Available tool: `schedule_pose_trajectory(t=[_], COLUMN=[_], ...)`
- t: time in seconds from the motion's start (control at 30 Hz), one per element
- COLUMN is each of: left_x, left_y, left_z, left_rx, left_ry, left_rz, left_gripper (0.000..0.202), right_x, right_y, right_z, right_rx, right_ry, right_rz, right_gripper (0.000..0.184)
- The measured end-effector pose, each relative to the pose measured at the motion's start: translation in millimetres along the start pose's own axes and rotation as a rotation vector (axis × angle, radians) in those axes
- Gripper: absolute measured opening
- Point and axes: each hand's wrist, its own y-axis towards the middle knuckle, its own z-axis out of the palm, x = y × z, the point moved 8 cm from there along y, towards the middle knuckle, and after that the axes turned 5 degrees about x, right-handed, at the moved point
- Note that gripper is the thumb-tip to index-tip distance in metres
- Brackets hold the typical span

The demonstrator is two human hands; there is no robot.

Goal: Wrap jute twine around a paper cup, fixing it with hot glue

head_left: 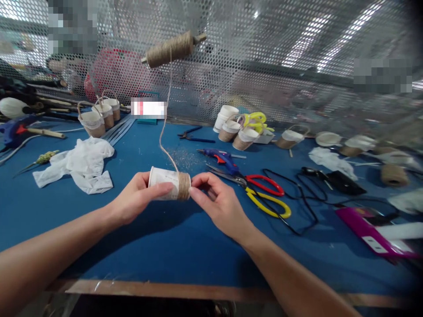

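Observation:
A white paper cup (161, 177) lies sideways between my hands, its open rim to the left. Brown twine (184, 187) is wound in a band around its right end. My left hand (140, 196) grips the rim side, thumb along the wall. At the other end, the fingers of my right hand (218, 200) pinch the cup's edge beside the twine. From the band a strand (162, 136) runs up to a twine spool (170, 49) on a stick in front of the mesh. Fingers behind the cup are hidden.
Right of my hands are scissors (264, 196) with red and yellow handles and a blue glue gun (223, 159). Behind lie pliers (196, 135) and twine-wrapped cups (246, 138). White cloth (77, 165) lies left; a purple packet (366, 231) is at right. Perforated mesh (231, 57) stands at the back.

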Motion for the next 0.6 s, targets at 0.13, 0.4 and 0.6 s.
schedule_pose_trajectory(t=[0.13, 0.4, 0.6], left_x=[2.8, 1.4, 3.5], left_y=[-4.6, -7.6, -9.4], left_z=[6.8, 13.0, 11.5], left_rx=[0.044, 0.058, 0.026], left_ry=[0.153, 0.308, 0.316], left_rz=[0.009, 0.018, 0.015], left_gripper=[0.015, 0.009, 0.010], right_x=[-2.4, -1.7, 8.1], right_y=[-1.0, 9.9, 18.8], right_z=[-9.1, -4.5, -0.4], right_rx=[-0.084, 0.020, 0.090], right_ry=[0.030, 0.028, 0.026], right_rz=[0.015, 0.107, 0.124], right_gripper=[0.011, 0.020, 0.019])
